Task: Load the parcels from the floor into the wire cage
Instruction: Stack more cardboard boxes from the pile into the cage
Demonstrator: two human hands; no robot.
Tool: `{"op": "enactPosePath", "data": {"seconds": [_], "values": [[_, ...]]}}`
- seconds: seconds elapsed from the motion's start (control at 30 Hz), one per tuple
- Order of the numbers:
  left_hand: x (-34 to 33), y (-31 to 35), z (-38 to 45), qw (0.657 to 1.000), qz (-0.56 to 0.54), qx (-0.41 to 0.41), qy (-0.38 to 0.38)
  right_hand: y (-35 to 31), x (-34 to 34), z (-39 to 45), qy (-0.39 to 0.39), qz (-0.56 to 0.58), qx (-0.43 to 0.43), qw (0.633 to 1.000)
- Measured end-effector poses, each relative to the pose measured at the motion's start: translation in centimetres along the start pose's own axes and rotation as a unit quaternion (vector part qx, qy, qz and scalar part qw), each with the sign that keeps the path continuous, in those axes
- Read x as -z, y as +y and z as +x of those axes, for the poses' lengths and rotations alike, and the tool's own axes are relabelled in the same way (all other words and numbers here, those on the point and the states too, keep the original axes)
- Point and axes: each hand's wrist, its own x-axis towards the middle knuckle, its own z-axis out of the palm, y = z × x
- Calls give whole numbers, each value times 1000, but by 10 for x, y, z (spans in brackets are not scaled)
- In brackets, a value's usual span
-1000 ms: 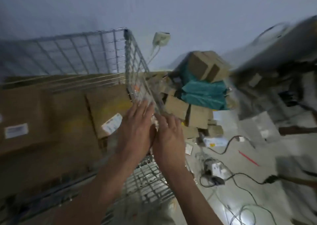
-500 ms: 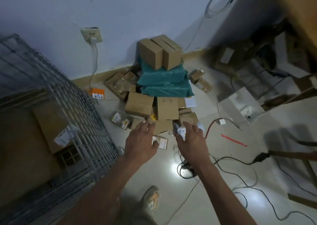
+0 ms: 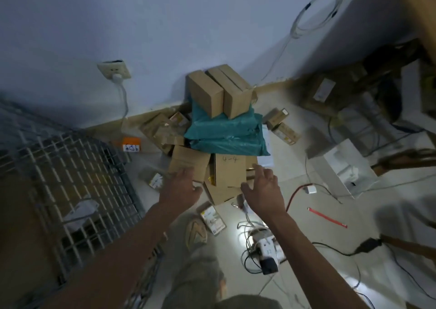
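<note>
A heap of parcels lies on the floor against the wall. Two brown boxes stand on a teal plastic bag. Below the bag are flat cardboard boxes, one on the left and one marked "4-4". My left hand reaches over the near edge of the left box with its fingers spread. My right hand hovers open beside the "4-4" box. Neither hand holds anything. The wire cage stands at the left with boxes inside it.
A power strip with tangled cables lies on the floor by my right forearm. A small labelled packet and my shoe are near my feet. A white box and red strip lie right. A wall socket is upper left.
My view swung from the cage to the floor heap. Both hands left the cage's rim, dropped toward the pile and spread apart over the flat cardboard boxes.
</note>
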Motion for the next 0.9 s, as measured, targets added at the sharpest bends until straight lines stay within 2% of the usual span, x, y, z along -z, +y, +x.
{"op": "enactPosePath", "data": {"seconds": [0.17, 0.37, 0.47, 0.63, 0.73, 0.9], "values": [[37, 28, 69, 984, -166, 65, -1, -19, 23, 86, 18, 10, 8, 1000], [60, 46, 175, 944, -320, 75, 13, -44, 53, 214, 61, 11, 29, 998], [75, 59, 222, 939, -331, 82, 47, -54, 58, 273, 63, 10, 37, 997], [81, 74, 280, 902, -398, 131, 107, -61, 39, 343, -8, -14, 46, 999], [69, 82, 297, 876, -448, 144, 107, -62, 29, 368, -12, 37, 30, 999], [66, 92, 317, 867, -459, 162, 105, -62, 20, 376, 2, 99, 49, 994]]}}
